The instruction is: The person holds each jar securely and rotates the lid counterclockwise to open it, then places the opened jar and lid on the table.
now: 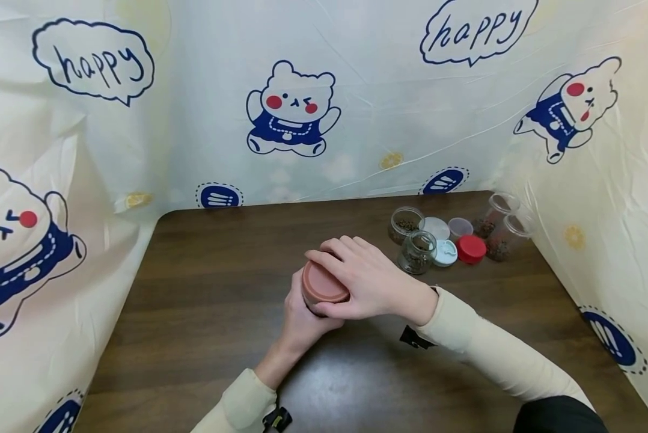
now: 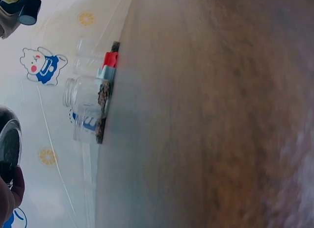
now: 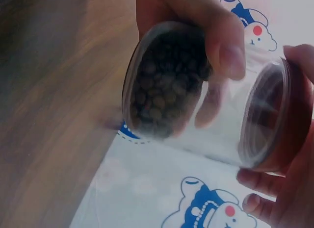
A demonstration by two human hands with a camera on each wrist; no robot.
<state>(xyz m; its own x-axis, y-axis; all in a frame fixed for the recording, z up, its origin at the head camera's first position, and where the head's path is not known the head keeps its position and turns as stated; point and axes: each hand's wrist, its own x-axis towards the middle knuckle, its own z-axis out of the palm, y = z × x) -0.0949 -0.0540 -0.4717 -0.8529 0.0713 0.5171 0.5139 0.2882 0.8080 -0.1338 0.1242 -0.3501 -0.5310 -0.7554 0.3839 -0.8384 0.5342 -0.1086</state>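
Observation:
A clear jar (image 3: 169,86) partly filled with small dark round beans or pellets is held up over the table. Its reddish-brown lid (image 1: 324,282) faces up in the head view. My left hand (image 1: 298,316) grips the jar's clear body, thumb and fingers wrapped around it. Across the lid lies my right hand (image 1: 369,279), with its fingers and thumb curled around the rim. The lid sits on the jar's mouth; whether it is loose or tight I cannot tell. In the left wrist view only the jar's end (image 2: 10,149) shows at the left edge.
Toward the back right of the brown table (image 1: 221,258) stand an open glass jar (image 1: 417,255), a low clear jar (image 1: 407,222) and tall clear jars (image 1: 510,237), with dark contents. Among them lie a red lid (image 1: 471,249), a light blue lid (image 1: 445,252) and other pale lids. Printed sheeting (image 1: 367,120) surrounds the table.

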